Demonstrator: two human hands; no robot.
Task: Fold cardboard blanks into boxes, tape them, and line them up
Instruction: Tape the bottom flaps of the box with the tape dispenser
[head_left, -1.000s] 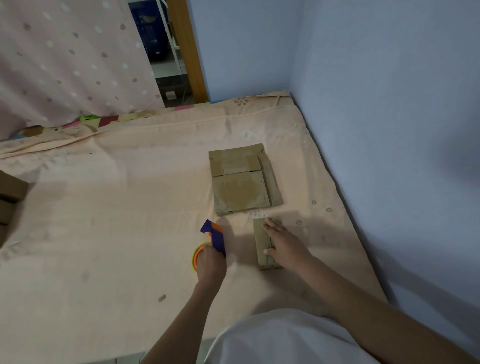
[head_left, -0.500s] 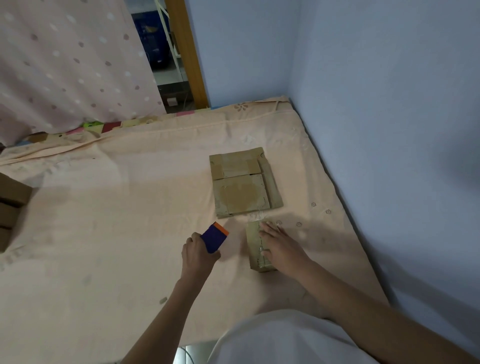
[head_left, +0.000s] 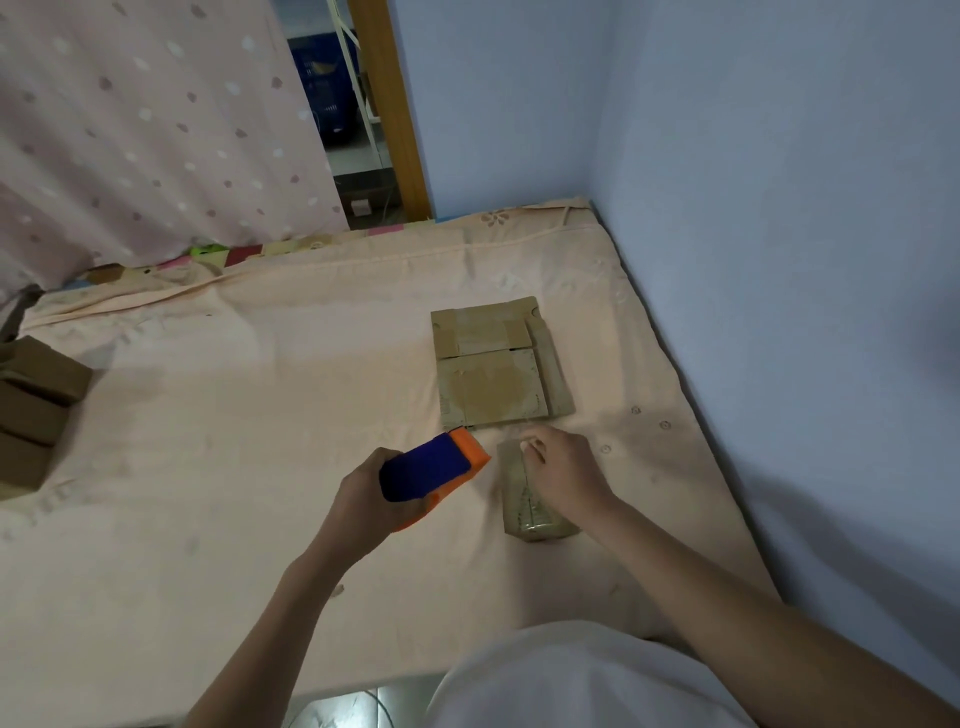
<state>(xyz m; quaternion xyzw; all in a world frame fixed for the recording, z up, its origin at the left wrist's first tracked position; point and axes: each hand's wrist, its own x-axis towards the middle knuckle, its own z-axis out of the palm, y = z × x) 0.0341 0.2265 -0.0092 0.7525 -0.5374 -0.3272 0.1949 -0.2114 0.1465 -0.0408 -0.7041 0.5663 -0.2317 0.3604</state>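
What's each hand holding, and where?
Left hand grips the tape dispenser by its handle end. Right hand rests on the small box, fingers at its far end.

Left hand (head_left: 363, 496): grips blue-orange tape dispenser (head_left: 434, 470).
Right hand (head_left: 569, 475): rests on small box (head_left: 519, 499).
Beyond: flat cardboard blanks (head_left: 496, 364) on bed (head_left: 234, 415).

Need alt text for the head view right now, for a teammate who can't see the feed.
A person's left hand grips a blue and orange tape dispenser beside a small folded cardboard box that the right hand rests on, on a peach sheet. Flat cardboard blanks lie just beyond; finished boxes sit at the far left edge.
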